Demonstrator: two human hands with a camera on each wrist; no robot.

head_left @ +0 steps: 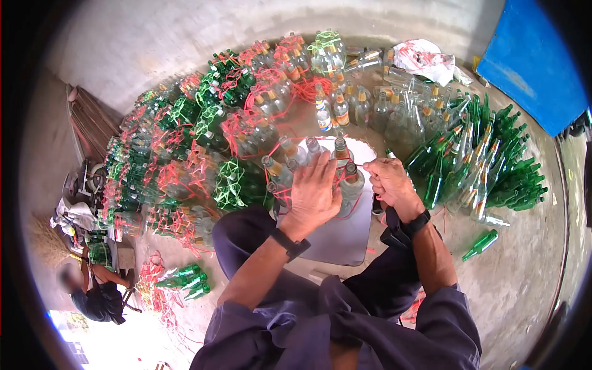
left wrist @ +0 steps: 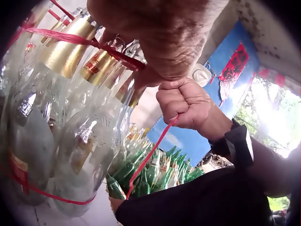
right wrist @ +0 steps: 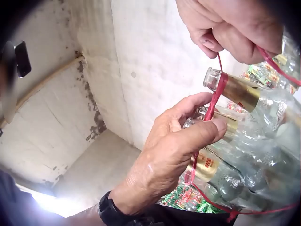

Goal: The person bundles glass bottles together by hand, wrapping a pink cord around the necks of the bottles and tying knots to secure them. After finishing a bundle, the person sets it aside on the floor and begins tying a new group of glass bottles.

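Note:
A cluster of clear bottles with gold neck labels (head_left: 351, 192) (left wrist: 77, 127) (right wrist: 263, 136) stands upright on a white stool (head_left: 345, 240), with red twine (left wrist: 70, 36) (right wrist: 214, 101) round the necks and another loop lower down. My left hand (head_left: 316, 192) (right wrist: 162, 153) lies over the bottle tops, its thumb and fingers on the twine at the necks in the right wrist view. On the right side of the cluster, my right hand (head_left: 392, 180) (left wrist: 186, 103) has its fingers curled tightly round the red twine, with a loose end hanging below the fist in the left wrist view.
Tied bundles of green bottles (head_left: 231, 185) and clear ones crowd the left and back. Loose green bottles (head_left: 518, 166) are heaped at the right; one green bottle (head_left: 480, 245) lies on the floor. A blue board (head_left: 533, 68) leans back right. A person (head_left: 95, 293) sits at lower left.

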